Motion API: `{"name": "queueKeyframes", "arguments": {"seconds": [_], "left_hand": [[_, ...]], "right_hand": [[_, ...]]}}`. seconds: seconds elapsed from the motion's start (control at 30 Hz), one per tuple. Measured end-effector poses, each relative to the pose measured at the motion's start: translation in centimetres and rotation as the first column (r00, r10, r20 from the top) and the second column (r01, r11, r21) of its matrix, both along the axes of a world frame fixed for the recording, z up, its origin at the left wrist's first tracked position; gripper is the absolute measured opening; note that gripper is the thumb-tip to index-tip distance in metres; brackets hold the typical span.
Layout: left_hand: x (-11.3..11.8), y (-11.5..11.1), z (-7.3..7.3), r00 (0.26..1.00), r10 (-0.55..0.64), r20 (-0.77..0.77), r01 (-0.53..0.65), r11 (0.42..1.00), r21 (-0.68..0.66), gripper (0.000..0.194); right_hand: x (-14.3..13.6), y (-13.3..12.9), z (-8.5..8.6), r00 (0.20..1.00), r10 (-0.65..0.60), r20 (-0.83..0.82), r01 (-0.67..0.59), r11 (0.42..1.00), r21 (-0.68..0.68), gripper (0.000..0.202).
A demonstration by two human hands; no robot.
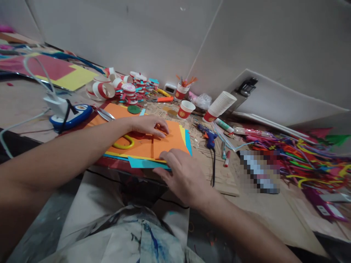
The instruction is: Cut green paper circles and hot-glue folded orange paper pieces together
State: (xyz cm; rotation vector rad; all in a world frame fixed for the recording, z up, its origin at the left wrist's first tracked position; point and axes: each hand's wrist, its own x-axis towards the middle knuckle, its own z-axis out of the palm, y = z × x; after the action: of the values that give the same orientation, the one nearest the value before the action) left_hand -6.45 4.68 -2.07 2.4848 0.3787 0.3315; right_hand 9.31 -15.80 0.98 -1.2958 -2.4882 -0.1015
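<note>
A stack of coloured paper sheets, orange (174, 133) on top with yellow and blue edges below, lies at the table's front edge. My left hand (149, 125) rests over the orange sheet with curved, slightly parted fingers and nothing visible in them. At the sheet's near right corner is my right hand (182, 173), its thumb and fingers apart around the stack's front edge. Scissors with a yellow handle (124, 142) lie partly under my left wrist. A light blue strip (146, 163) sticks out at the front of the stack.
Behind are red-and-white paper cup pieces (128, 93), a single cup (186, 109) and a leaning cup stack (221, 106). To the right lie a blue glue gun (210, 139) and colourful pipe cleaners (307, 157). A blue power strip (72, 117) sits at the left.
</note>
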Motion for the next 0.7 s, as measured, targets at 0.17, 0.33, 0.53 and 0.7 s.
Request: {"name": "queueKeyframes", "arguments": {"seconds": [0.17, 0.33, 0.53, 0.7], "left_hand": [[0.0, 0.0, 0.0, 1.000, -0.020, -0.004, 0.020, 1.000, 0.013, 0.030], [0.1, 0.0, 0.2, 0.999, -0.006, 0.035, 0.005, 1.000, 0.019, 0.029], [0.6, -1.2, 1.7, 0.998, -0.002, 0.065, 0.004, 1.000, -0.023, 0.033], [1.3, -2.8, 2.1, 0.991, -0.128, -0.028, 0.125, 0.987, -0.097, 0.035]], "right_hand": [[-0.1, -1.3, -0.7, 0.992, 0.073, 0.098, -0.059, 0.988, -0.143, 0.019], [1.6, -0.6, 0.1, 0.996, 0.075, 0.054, -0.053, 0.939, -0.339, 0.034], [2.7, 0.2, 1.5, 0.981, 0.150, 0.120, -0.097, 0.926, -0.365, 0.040], [2.1, -0.3, 1.0, 0.920, 0.198, 0.338, -0.133, 0.969, -0.206, 0.035]]}}
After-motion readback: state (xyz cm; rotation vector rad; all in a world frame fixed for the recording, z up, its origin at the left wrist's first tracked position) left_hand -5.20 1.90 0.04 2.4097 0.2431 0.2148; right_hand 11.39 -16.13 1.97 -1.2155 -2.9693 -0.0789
